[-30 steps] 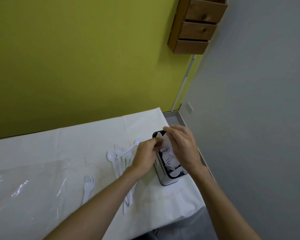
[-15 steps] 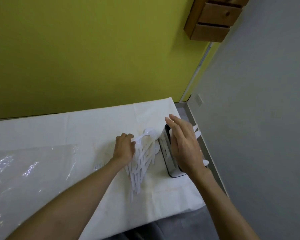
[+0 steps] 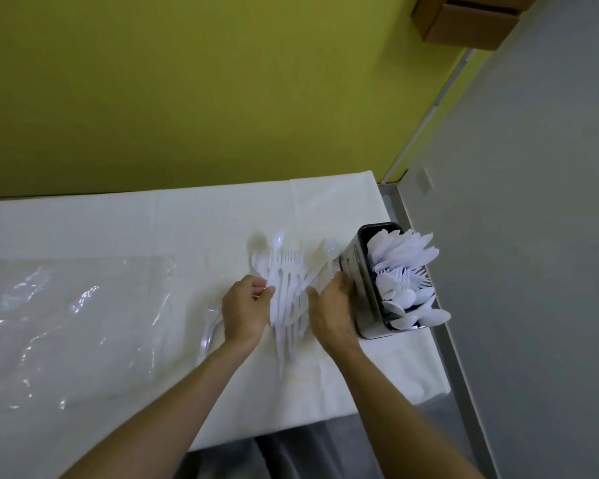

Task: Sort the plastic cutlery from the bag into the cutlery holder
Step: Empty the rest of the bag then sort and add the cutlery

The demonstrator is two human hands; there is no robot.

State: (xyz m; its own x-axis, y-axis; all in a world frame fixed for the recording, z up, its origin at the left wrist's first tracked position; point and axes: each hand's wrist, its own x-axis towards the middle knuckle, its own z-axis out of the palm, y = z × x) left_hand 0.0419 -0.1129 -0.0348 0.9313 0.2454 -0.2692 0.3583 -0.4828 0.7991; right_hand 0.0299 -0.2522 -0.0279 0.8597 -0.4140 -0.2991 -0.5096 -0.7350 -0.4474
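Cutlery pile (image 3: 287, 295) bracketed, centre frame
Left hand (image 3: 244, 314) curled against it, grip unclear; right hand (image 3: 333, 314) straight-fingered, likely bunching pieces for the cutlery holder (image 3: 362, 288).

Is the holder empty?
No, the holder is packed with white cutlery that sticks out above its rim.

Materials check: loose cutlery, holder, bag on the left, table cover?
Loose cutlery: white, slightly translucent, glossy; looks like thin plastic.
Holder: grey side with a dull sheen, dark inside; probably brushed metal, could be coated plastic.
Bag: clear film, crinkled, bright glints.
Table cover: white, matte, creased; paper or thin cloth, cannot tell.
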